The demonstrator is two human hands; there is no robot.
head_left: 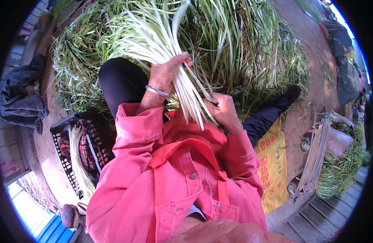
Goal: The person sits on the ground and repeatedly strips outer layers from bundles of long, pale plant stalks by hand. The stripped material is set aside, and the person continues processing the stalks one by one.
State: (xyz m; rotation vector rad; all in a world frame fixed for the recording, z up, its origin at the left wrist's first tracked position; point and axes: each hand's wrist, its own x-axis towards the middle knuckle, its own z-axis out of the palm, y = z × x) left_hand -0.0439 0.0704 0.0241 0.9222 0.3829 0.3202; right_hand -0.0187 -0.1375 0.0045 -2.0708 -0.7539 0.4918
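My left hand (166, 73) is closed around a bundle of long stalks (186, 88), pale white at the lower ends and light green where they fan out above it. A metal bangle circles my left wrist. Close to the lower ends of the bundle is my right hand (221, 109), its fingers curled and the thumb against a stalk that slants up towards the left hand. The fingertips of my right hand are partly hidden. Beyond both hands lies a large heap of long green leafy stalks (229, 39), which reaches to my legs.
At the left stands a black plastic crate (63, 158) holding checked cloth and a pale stalk bundle (78, 158). A yellow printed sack (273, 170) lies at the right, beside a metal-framed cart (315, 155). More greens (341, 173) and dark clothing (346, 73) are farther right.
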